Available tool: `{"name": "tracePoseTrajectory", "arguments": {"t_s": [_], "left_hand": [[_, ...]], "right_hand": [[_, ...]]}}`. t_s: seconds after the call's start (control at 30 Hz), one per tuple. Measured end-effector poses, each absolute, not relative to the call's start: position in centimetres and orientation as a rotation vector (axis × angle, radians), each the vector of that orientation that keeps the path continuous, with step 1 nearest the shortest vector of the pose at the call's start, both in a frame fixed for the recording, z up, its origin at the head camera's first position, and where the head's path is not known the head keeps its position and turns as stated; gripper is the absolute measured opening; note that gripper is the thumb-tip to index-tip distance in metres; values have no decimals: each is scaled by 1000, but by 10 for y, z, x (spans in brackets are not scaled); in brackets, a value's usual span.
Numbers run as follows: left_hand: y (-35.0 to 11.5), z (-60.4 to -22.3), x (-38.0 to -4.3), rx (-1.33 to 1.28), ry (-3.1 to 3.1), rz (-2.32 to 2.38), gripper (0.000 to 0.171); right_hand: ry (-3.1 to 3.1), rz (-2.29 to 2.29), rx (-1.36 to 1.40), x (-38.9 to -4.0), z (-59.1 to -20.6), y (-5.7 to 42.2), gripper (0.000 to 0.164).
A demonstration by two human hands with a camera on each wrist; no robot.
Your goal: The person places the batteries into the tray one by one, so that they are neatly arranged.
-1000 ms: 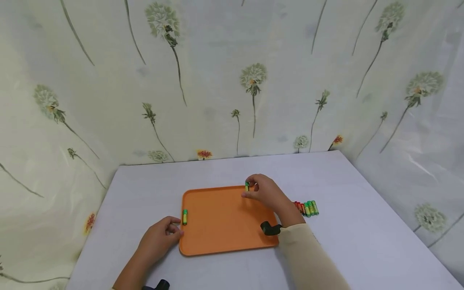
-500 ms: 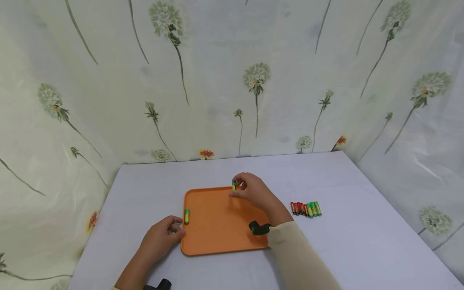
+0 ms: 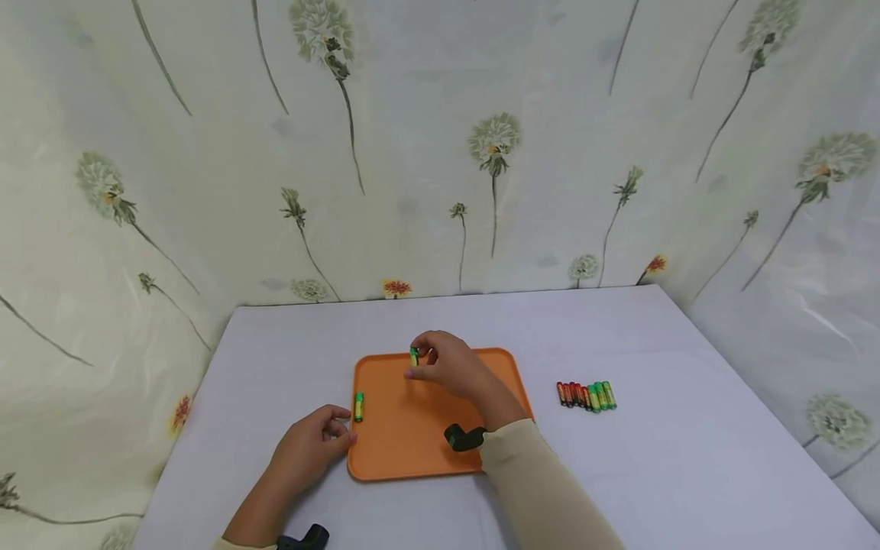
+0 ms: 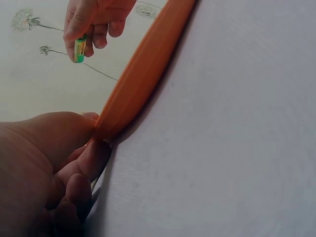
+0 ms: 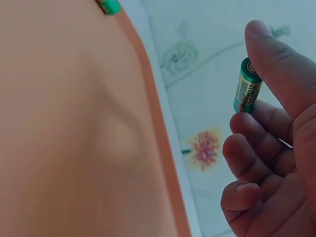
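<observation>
Between the thumb and fingers of my right hand point(image 3: 450, 370) is a green-and-yellow battery point(image 5: 248, 86), pinched by its ends. The hand hovers over the far part of the orange tray point(image 3: 395, 435). A second green battery point(image 3: 359, 407) lies on the tray along its left rim. My left hand point(image 3: 312, 447) is at the tray's left side, and in the left wrist view its thumb point(image 4: 69, 129) and forefinger pinch the tray's edge.
To the right of the tray, a row of red batteries point(image 3: 572, 394) and green batteries point(image 3: 603, 396) lies side by side on the white tabletop point(image 3: 687, 458). A flower-patterned sheet point(image 3: 412, 153) hangs behind the table.
My right hand has moved left over the tray with the battery held, uncovering the row of batteries and the tray's right rim. My left hand stays at the tray's edge.
</observation>
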State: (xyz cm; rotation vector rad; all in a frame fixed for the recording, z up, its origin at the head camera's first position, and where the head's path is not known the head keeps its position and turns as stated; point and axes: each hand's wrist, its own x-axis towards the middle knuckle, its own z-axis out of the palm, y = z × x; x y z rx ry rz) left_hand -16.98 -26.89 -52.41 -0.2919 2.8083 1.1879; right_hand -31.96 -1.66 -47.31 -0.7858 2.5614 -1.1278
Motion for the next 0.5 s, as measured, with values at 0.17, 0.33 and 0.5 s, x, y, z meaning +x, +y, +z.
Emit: {"name": "tracePoseTrajectory", "arguments": {"t_s": [0.17, 0.33, 0.5], "left_hand": [[-268, -526, -170, -270, 2807, 1194, 35], [-269, -528, -169, -267, 2796, 1195, 35], [-271, -526, -170, -266, 2808, 1180, 35]], "right_hand": [[2510, -1116, -798, -316, -483, -28, 48], [2493, -1038, -803, -309, -490, -41, 48], [2504, -938, -893, -304, -491, -59, 46]]}}
